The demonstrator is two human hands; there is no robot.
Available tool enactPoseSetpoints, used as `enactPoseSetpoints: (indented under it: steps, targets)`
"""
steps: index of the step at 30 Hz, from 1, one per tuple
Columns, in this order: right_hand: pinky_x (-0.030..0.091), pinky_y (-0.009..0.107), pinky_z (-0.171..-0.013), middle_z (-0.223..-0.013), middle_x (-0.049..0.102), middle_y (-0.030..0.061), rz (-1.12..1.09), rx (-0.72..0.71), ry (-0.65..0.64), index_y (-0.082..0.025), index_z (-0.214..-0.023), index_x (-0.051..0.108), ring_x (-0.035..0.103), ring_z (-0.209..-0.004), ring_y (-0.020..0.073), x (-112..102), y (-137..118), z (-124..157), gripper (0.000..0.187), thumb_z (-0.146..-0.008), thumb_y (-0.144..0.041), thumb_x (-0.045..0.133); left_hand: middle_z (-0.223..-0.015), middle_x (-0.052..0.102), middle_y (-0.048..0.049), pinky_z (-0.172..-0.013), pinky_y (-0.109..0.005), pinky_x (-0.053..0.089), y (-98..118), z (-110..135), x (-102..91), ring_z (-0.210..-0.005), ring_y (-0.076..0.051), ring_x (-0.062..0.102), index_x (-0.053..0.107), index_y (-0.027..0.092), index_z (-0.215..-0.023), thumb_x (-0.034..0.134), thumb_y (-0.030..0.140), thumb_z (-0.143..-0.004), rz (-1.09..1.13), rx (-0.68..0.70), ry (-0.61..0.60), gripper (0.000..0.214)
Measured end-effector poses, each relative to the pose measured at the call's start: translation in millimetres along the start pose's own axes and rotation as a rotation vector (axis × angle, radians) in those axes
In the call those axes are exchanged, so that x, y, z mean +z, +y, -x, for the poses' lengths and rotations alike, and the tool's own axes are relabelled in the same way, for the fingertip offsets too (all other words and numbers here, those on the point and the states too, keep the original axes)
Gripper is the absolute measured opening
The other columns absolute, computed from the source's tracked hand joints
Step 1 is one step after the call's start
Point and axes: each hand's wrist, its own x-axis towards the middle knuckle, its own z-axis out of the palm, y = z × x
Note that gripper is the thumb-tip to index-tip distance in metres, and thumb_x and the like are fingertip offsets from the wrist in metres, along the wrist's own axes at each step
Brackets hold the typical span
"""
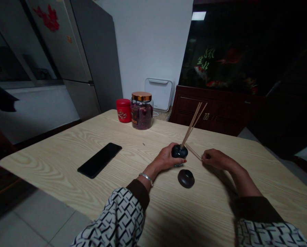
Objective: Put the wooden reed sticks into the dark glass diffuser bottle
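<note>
My left hand (167, 157) is wrapped round a small dark glass bottle (178, 153) standing on the table. Several thin reed sticks (191, 125) rise from its mouth, leaning right. My right hand (215, 159), closed in a pinch, grips the near end of one or two more reed sticks (194, 152). These slant from the hand to beside the bottle; whether their far ends touch it I cannot tell. Just in front of the bottle lies a round dark lid (186, 178) with a black centre.
A black phone (100, 160) lies at left on the wooden table (153, 199). At the back stand a red canister (124, 110) and a clear jar (142, 115) with a copper-coloured lid. A short dark bit (143, 144) lies mid-table. Behind are a fridge (97, 44) and a fish tank (220, 58).
</note>
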Motion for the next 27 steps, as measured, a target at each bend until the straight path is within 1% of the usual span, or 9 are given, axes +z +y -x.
enactPoseSetpoints:
  steps: [2,3,7,8,10,12,16,22,27]
  targets:
    - [0.046,0.025,-0.059,-0.07,0.067,0.0031,-0.138,-0.044,0.066,-0.018,-0.071,0.068,0.06,-0.064,0.0148,-21,-3,8,0.007,-0.072,-0.024,0.064,-0.105,0.068,-0.0086,-0.09,-0.039,0.051,1,0,-0.4,-0.097,-0.024,0.063,0.058,0.018,-0.124,0.085,0.043,-0.064,0.01,0.004,-0.006,0.07]
    - [0.046,0.025,-0.057,-0.07,0.066,0.0027,-0.268,-0.06,0.157,-0.018,-0.074,0.068,0.059,-0.063,0.0144,-33,-5,13,0.01,-0.073,-0.027,0.064,-0.105,0.068,-0.009,-0.09,-0.039,0.052,2,0,-0.4,-0.097,-0.024,0.063,0.058,0.017,-0.124,0.086,0.042,-0.064,0.026,0.002,-0.008,0.07]
    - [0.046,0.02,-0.047,-0.071,0.063,-0.0014,-1.111,-0.136,0.829,-0.022,-0.077,0.067,0.058,-0.059,0.0115,-73,-32,35,0.015,-0.066,-0.026,0.076,-0.105,0.068,-0.009,-0.09,-0.039,0.052,2,0,-0.3,-0.097,-0.023,0.063,0.058,0.016,-0.123,0.086,0.039,-0.064,0.076,-0.003,-0.016,0.069]
    - [0.046,0.019,-0.046,-0.07,0.062,-0.0022,-1.241,-0.17,0.95,-0.022,-0.076,0.067,0.058,-0.059,0.0106,-77,-42,38,0.015,-0.065,-0.022,0.077,-0.105,0.068,-0.0087,-0.09,-0.039,0.052,2,0,-0.3,-0.097,-0.023,0.063,0.059,0.016,-0.123,0.086,0.039,-0.064,0.072,-0.002,-0.015,0.069]
    - [0.048,0.017,-0.045,-0.071,0.062,-0.0023,-1.382,-0.235,1.061,-0.022,-0.076,0.067,0.059,-0.058,0.0092,-77,-63,42,0.015,-0.067,-0.016,0.077,-0.104,0.068,-0.008,-0.091,-0.04,0.051,3,1,-0.5,-0.097,-0.023,0.063,0.059,0.017,-0.123,0.086,0.04,-0.063,0.055,-0.002,-0.013,0.069]
    - [0.049,0.017,-0.046,-0.072,0.063,-0.0016,-1.403,-0.272,1.07,-0.021,-0.078,0.067,0.06,-0.058,0.0088,-68,-81,40,0.014,-0.07,-0.016,0.078,-0.103,0.068,-0.0076,-0.091,-0.04,0.052,3,1,-0.7,-0.097,-0.023,0.063,0.059,0.017,-0.123,0.086,0.04,-0.063,0.048,-0.008,-0.009,0.069]
    - [0.053,0.022,-0.051,-0.072,0.063,-0.0021,-1.248,-0.316,1.042,-0.019,-0.083,0.066,0.062,-0.06,0.0104,-42,-102,30,0.017,-0.073,-0.024,0.079,-0.103,0.068,-0.0079,-0.088,-0.039,0.052,3,1,-0.6,-0.097,-0.024,0.064,0.059,0.017,-0.121,0.087,0.04,-0.063,0.048,-0.003,0.001,0.068]
    - [0.055,0.025,-0.055,-0.072,0.064,-0.0027,-1.078,-0.324,1.016,-0.019,-0.088,0.065,0.062,-0.061,0.0112,-24,-108,24,0.021,-0.076,-0.031,0.077,-0.104,0.068,-0.0076,-0.088,-0.037,0.052,3,0,0.6,-0.096,-0.023,0.063,0.059,0.017,-0.122,0.087,0.04,-0.063,0.036,0.0,0.006,0.069]
    - [0.055,0.026,-0.058,-0.079,0.065,-0.0008,-1.036,-0.326,0.858,-0.019,-0.09,0.064,0.061,-0.064,0.0118,-7,-115,20,0.022,-0.077,-0.033,0.076,-0.104,0.068,-0.0076,-0.088,-0.037,0.051,2,0,1.4,-0.096,-0.023,0.063,0.058,0.017,-0.124,0.086,0.041,-0.063,0.032,-0.008,0.011,0.071]
